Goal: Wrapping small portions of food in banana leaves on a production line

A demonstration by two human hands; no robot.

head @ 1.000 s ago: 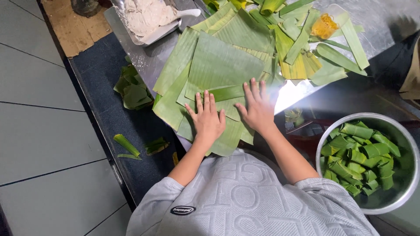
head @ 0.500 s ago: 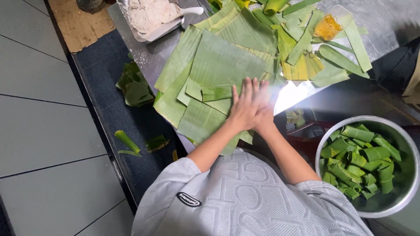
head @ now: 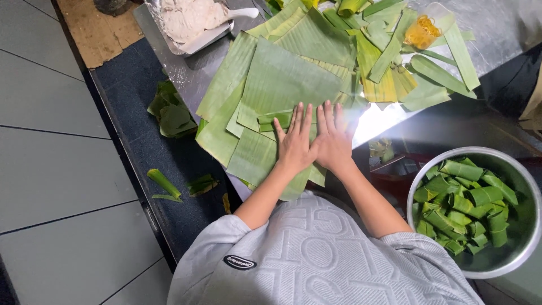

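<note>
Head view: both hands lie flat, side by side, near the middle of the frame. The left hand [head: 294,144] presses palm-down with its fingers spread and straight, grasping nothing; the right hand [head: 333,138] does the same, its fingers reaching toward the top of the frame. The inner edges of the two hands touch or nearly touch.

Under the palms is a stack of banana leaves [head: 276,85], broad green sheets fanned over one another on a steel table [head: 497,22] that runs across the upper half of the frame. The fingertips of the left hand rest on a narrow folded leaf strip [head: 274,118] lying across the stack.

At the upper right of the frame, narrower leaf strips [head: 446,62] lie scattered, some yellowing, with a small clear container of yellow filling [head: 420,31] among them. At the top left of centre sits a tray of white grated filling [head: 189,17] with a white spoon [head: 243,12] in it.

At the lower right, a round metal bowl [head: 522,248] holds many rolled leaf parcels [head: 460,200], well apart from the hands.

Left of the table, on a dark floor mat [head: 135,85], lie leaf scraps [head: 172,113], and further down, more small offcuts [head: 164,183]. Grey floor tiles [head: 51,169] fill the left side. The person's grey patterned shirt [head: 316,254] fills the bottom centre.
</note>
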